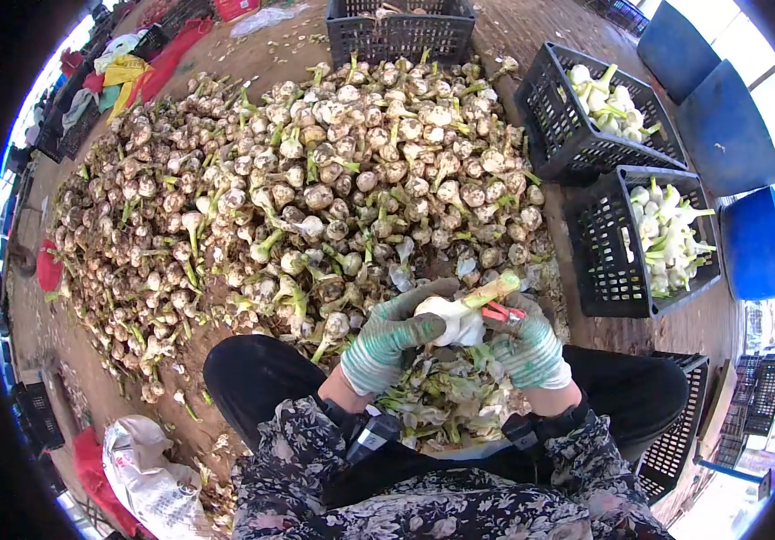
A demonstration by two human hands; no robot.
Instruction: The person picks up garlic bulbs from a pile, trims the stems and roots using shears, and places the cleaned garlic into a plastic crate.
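My left hand [394,335], in a green-and-white work glove, is closed around a white garlic bulb [452,321] whose cut green stem points up to the right. Closed beside the stem is my gloved right hand [528,340], with a small red-handled tool [502,311] in its fingers. The tool's blade is hidden, so its exact kind does not show. Peeled garlic skins and leaves [450,396] lie heaped between my legs, just below both hands.
A wide pile of dirty garlic bulbs [315,193] covers the floor ahead. To the right, two black crates [599,238] hold cleaned white garlic. Another black crate [401,36] stands behind the pile. A white sack [149,472] lies at lower left, and blue panels [729,126] line the right side.
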